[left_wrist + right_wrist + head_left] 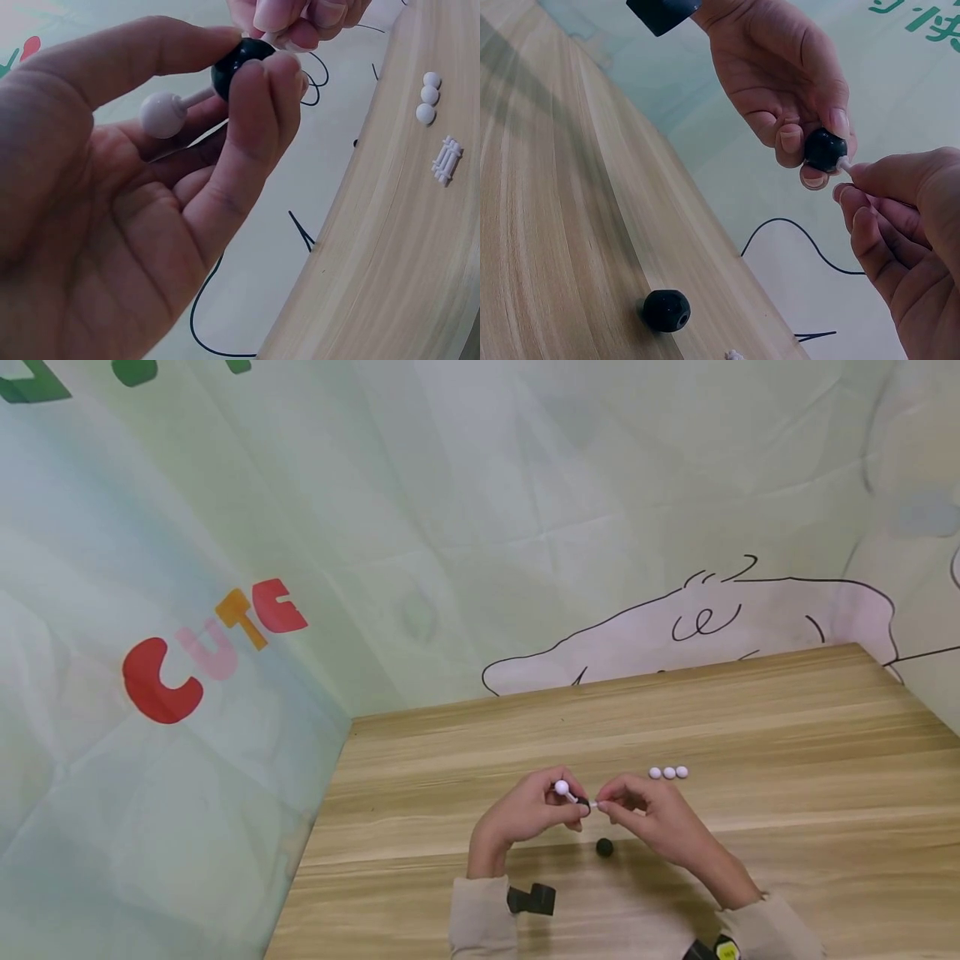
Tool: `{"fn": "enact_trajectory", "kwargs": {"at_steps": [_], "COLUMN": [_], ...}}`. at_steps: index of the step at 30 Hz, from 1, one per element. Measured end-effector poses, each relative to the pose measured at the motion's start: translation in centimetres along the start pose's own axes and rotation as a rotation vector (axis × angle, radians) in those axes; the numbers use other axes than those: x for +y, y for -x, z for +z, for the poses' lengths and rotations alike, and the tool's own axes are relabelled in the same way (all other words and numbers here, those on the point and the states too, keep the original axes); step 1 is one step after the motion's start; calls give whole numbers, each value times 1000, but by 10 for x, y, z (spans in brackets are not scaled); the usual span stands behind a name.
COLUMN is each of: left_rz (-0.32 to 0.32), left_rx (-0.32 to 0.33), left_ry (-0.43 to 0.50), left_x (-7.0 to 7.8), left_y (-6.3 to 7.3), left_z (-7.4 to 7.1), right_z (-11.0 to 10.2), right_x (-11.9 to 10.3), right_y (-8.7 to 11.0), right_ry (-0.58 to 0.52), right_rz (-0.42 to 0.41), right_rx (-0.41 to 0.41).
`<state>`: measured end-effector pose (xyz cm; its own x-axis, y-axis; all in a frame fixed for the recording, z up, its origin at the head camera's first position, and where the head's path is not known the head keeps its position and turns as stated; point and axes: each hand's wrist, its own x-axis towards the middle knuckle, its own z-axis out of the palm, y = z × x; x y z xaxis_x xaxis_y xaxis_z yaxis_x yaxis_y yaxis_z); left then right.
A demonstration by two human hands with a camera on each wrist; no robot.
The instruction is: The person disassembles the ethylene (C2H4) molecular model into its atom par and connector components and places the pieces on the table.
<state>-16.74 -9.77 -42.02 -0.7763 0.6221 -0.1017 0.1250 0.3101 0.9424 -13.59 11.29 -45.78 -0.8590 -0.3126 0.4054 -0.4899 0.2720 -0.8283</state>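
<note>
My left hand (534, 806) pinches a black ball (238, 66) between thumb and fingertips. A short white stick (198, 97) joins that ball to a white ball (163, 115), which sits over the left palm. From the other side, my right hand (660, 820) pinches a second white stick (845, 163) whose end meets the black ball. How deep that end sits cannot be seen. Below the hands, another black ball (667, 310) lies loose on the table, a hole visible in its side.
Three white balls (669, 772) stand in a row on the wooden table (420, 777), beyond the right hand. Beside them in the left wrist view lies a small bundle of white sticks (447, 160). A printed cloth backdrop (450, 527) rises behind the table.
</note>
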Motion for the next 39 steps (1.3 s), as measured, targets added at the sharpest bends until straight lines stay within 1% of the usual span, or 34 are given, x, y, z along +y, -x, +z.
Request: {"fn": "enact_trajectory", "kwargs": {"at_steps": [8,12,21,26,31,33,35,37,39], "left_rz": [9,11,23,17,15,19,11,-11,-34], "left_rx": [-16,-20,-41,-39,-41,-46,-13,50,128], "left_ry": [25,23,39,48,40,22,-4,-28,-34], "left_x": [0,-1,-3,-2,-2,-2,-3,-4,-6], "left_y": [0,0,0,0,0,1,6,13,21], "left_z": [-1,-2,-3,-3,-3,-5,-11,-20,-30], "right_z": [1,1,0,0,0,-3,-10,-21,-36], "right_x": [1,1,0,0,2,4,7,11,15], "right_y": [0,0,1,2,1,2,3,6,9], "right_ry": [3,2,-17,-23,-33,-18,-8,38,93], "right_rz": [-11,-10,31,34,47,55,106,164,218], "right_rx": [1,-4,-27,-31,-32,-33,-8,54,126]}}
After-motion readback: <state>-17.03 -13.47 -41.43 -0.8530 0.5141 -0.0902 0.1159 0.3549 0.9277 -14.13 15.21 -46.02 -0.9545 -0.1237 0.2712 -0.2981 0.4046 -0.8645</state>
